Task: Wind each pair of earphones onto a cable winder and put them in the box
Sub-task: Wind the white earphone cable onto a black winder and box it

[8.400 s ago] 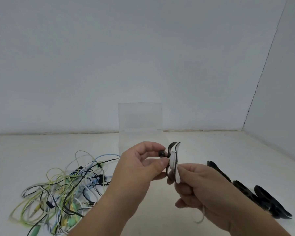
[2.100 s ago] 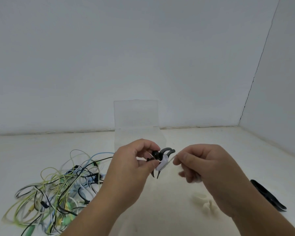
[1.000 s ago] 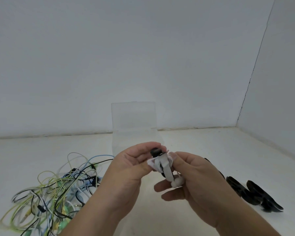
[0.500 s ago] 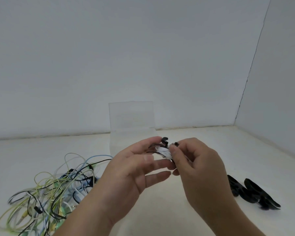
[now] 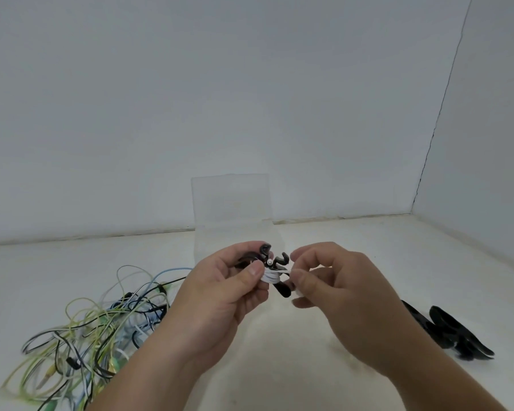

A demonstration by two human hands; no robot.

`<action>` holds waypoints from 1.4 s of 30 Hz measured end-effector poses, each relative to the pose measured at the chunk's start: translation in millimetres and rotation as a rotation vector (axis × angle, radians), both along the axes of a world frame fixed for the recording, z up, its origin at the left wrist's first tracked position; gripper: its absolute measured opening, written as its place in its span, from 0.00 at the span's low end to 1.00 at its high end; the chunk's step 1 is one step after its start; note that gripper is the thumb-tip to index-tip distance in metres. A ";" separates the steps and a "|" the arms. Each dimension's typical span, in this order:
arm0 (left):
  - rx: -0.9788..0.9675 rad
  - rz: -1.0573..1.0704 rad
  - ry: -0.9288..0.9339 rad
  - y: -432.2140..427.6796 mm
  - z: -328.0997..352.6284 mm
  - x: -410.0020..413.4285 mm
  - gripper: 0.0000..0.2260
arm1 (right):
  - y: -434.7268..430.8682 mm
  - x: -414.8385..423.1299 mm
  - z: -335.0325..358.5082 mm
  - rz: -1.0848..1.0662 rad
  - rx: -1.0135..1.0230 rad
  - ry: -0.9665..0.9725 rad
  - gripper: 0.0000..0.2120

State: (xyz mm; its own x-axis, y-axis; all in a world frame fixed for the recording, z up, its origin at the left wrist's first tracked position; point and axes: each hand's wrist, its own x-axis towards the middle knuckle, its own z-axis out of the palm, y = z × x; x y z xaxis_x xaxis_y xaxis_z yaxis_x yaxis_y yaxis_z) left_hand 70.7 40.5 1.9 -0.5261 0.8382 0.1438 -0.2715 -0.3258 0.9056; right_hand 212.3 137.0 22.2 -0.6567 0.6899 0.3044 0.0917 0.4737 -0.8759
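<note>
My left hand (image 5: 229,286) pinches a black cable winder (image 5: 275,266) between thumb and fingers, in front of my chest above the table. White earphone cable (image 5: 271,275) is wrapped round the winder's middle. My right hand (image 5: 333,280) pinches the free end of that white cable just right of the winder. A clear plastic box (image 5: 230,203) with its lid standing up is behind my hands, against the wall.
A tangled heap of earphones (image 5: 101,330) with green, blue, black and white cables lies on the table at the left. Several spare black cable winders (image 5: 445,330) lie at the right. A wall corner (image 5: 428,149) closes off the right side.
The winder has turned in my left hand and more white cable sits round it. My right hand has pulled back to the right, holding the cable end taut.
</note>
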 end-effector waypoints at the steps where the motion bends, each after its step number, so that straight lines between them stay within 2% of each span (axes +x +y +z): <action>1: -0.005 0.002 0.017 0.1 -0.6 -1.3 0.11 | 1.6 0.7 0.9 -0.008 -0.005 0.001 0.06; 8: 0.005 -0.037 0.111 -0.2 -1.4 0.2 0.10 | 2.1 3.6 5.4 -0.028 0.070 0.010 0.09; 17: -0.004 -0.148 0.237 -3.3 0.7 -1.8 0.09 | 3.7 4.7 8.2 0.003 -0.208 0.117 0.07; 23: -0.042 -0.290 0.153 -5.0 3.7 5.4 0.07 | 3.8 6.2 6.5 -0.005 -0.216 0.129 0.06; 30: -0.060 -0.250 0.147 -5.5 3.8 6.2 0.11 | 5.9 7.6 8.2 0.031 -0.315 0.120 0.06; 34: -0.075 -0.267 0.180 -5.5 4.3 7.9 0.07 | 6.0 7.2 7.0 0.012 -0.314 0.104 0.07; 42: -0.058 -0.263 0.121 -5.4 4.5 7.8 0.08 | 7.0 6.2 6.3 0.046 -0.355 0.155 0.08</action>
State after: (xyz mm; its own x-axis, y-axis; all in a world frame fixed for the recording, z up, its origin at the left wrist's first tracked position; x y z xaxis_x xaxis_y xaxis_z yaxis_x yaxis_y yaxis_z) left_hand 78.5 35.1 6.3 -0.2720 0.9521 0.1400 -0.2290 -0.2054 0.9515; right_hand 218.5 144.0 28.5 -0.6542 0.7413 0.1500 -0.0684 0.1396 -0.9878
